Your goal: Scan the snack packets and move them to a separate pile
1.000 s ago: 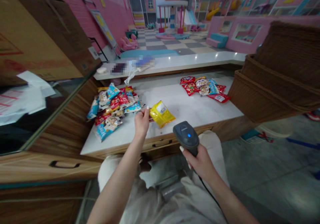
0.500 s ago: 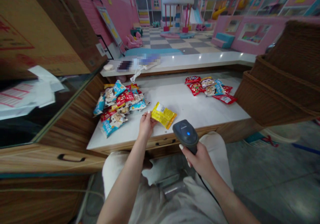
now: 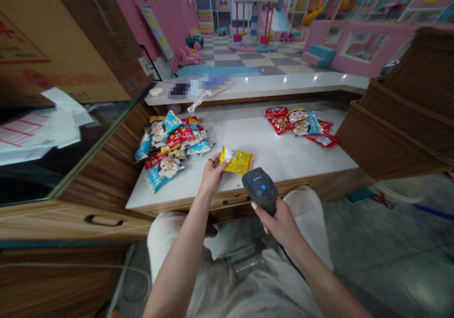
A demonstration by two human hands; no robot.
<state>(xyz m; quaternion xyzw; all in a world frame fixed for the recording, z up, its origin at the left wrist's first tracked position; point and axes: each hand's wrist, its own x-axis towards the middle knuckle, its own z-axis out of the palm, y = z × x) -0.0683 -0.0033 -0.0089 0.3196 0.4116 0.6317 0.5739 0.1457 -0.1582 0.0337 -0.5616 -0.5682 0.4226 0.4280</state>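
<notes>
Between the thumb and fingers of my left hand [image 3: 213, 170] is a yellow snack packet [image 3: 238, 161], held by its left end above the white desk [image 3: 269, 155]. My right hand [image 3: 280, 219] is wrapped round the handle of a dark grey barcode scanner [image 3: 260, 188] with a blue light on top. The scanner's head points toward the packet, a small distance from it. Left of my left hand lies a pile of snack packets [image 3: 177, 141] in blue, white, red and yellow. A smaller group of snack packets [image 3: 301, 123] rests at the desk's back right.
A large cardboard box [image 3: 71, 48] stands on the counter at left, with white papers [image 3: 53, 124] before it. A brown woven basket [image 3: 400, 115] borders the desk on the right. Along the back runs a raised white ledge [image 3: 269, 85] with a white cable [image 3: 196, 101].
My left hand has turned the yellow packet so it lies more level, and its thumb now reaches over the front. The scanner has shifted slightly left relative to the desk.
</notes>
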